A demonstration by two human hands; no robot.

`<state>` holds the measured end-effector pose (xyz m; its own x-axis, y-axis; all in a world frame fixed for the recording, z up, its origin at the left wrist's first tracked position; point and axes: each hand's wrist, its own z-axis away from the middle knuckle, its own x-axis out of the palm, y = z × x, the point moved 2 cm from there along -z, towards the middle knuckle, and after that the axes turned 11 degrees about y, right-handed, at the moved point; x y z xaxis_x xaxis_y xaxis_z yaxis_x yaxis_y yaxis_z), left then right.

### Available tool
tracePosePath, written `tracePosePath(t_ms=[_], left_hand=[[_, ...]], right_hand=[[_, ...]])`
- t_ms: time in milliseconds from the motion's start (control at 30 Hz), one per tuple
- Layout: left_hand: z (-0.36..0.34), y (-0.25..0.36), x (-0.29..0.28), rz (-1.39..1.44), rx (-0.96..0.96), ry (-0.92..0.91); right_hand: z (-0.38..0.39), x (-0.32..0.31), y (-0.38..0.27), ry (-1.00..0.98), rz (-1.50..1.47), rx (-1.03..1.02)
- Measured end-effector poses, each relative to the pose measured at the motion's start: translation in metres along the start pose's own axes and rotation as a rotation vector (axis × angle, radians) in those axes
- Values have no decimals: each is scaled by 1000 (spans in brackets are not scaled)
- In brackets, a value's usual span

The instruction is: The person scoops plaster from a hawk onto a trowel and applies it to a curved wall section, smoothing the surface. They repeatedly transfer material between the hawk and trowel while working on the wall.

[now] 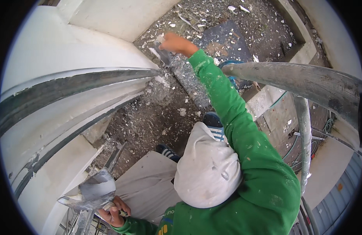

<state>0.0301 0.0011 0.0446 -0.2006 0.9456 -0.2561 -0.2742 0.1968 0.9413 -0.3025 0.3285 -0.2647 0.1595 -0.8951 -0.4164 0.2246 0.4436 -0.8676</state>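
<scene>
Near the lower left, my left hand is closed around the handle of a wide trowel. Its grey blade is smeared with plaster. My right arm, in a green sleeve spattered with white, reaches far forward. At its end my right hand grips a flat-bladed scraper, held low at the end of the white wall. Part of its handle is hidden by my fingers. Right below the blade lies a grey speckled slab.
Thick scaffold pipe crosses at the right, with a thinner upright pole beneath it. Dark grooved ledges run along the left wall. White chips litter the dirt ground. My bent knee in white trousers fills the middle.
</scene>
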Motion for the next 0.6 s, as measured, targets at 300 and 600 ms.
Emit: tracePosePath(t_ms=[300, 600], left_hand=[[16, -7, -9, 6, -2, 112], [22, -10, -19, 24, 19, 77]], right_hand=[[-9, 48, 44, -44, -118, 167], [-20, 65, 34, -179, -213, 243]])
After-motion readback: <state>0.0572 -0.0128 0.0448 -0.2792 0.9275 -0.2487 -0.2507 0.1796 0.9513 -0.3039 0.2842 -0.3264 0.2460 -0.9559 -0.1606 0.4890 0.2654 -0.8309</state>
